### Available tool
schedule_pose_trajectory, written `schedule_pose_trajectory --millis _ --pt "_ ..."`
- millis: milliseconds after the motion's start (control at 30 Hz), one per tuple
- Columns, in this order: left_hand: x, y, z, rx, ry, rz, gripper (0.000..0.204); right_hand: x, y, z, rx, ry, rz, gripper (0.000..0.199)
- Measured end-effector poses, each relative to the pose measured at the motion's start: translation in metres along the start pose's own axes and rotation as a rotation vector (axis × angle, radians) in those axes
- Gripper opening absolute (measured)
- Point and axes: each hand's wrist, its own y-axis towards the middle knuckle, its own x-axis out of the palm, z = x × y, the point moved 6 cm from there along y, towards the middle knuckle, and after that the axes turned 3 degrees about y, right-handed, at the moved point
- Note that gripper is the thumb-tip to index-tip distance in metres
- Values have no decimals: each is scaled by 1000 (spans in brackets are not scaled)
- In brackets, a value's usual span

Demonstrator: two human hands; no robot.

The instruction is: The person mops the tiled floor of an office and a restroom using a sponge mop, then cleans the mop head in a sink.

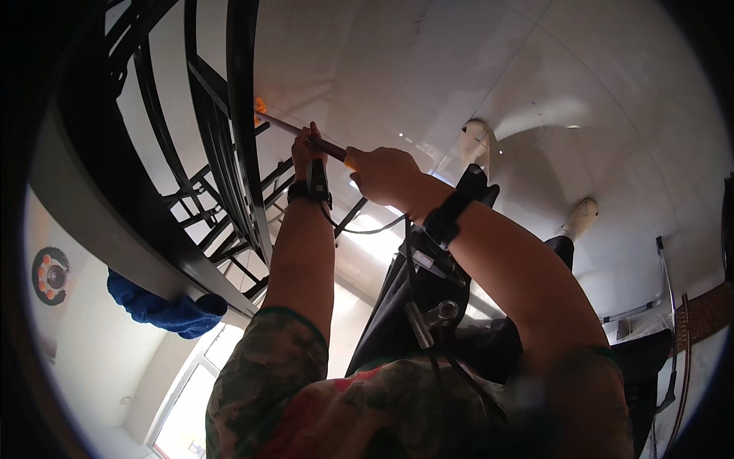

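Note:
Both hands are closed around a thin dark pole (330,148) that slants up to the left. My left hand (307,151) grips it farther along. Closer to me, my right hand (384,174) wraps the pole's near part, where a bit of orange shows. At the far end is an orange piece (260,109), next to a black metal frame (243,115); its exact kind is too small to make out. Whether it touches the frame, I cannot tell. Each wrist wears a black band with a device, and a cable hangs between them.
Dark bars of the frame fill the left side, with a blue cloth (164,304) draped on its pale edge (115,229). Pale glossy floor tiles (428,61) spread ahead. My light shoes (581,218) stand on the right. A thin metal stand (664,268) is at the far right.

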Motion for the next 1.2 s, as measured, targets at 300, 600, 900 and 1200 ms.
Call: schedule_pose_trajectory --millis 300,600,900,1200 --pt "6 20 -7 -100 285 -72 17 -5 -10 18 110 81 -18 44" --pt "118 -130 -83 -509 564 -225 34 -110 -224 34 221 -4 82 43" --pt "222 -394 -225 -731 1009 -607 40 -174 -539 45 477 253 393 43" --pt "215 -591 -327 -882 1395 -974 51 -122 -762 45 655 653 539 43"
